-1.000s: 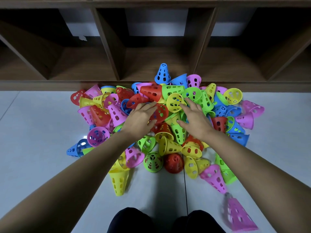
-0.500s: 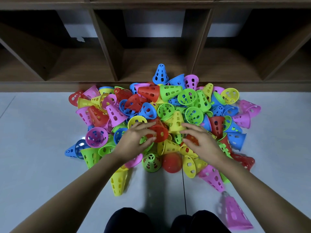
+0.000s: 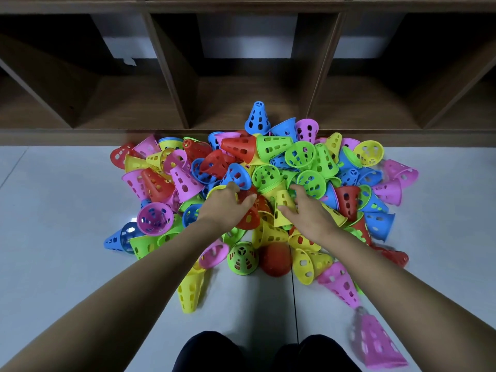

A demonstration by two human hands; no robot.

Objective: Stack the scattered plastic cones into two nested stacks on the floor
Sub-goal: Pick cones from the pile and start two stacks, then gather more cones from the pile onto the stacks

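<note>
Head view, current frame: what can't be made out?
1. Grip of left hand and right hand: fingertips are sunk in the pile and covered by the backs of the hands, so closed or not is unclear.
2. Lower layers of the cone pile: covered by the top cones, so no count.
3. Pink cone, bottom right: motion-blurred.
4. Shelf: top cut off by the upper edge.

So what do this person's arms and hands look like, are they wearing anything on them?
Nothing is worn on them. The left arm and right arm are bare to the picture's edge, no sleeves in view. The left hand and right hand have no gloves; no watch, bracelet or ring shows. Dark trousers cover the knees.
</note>
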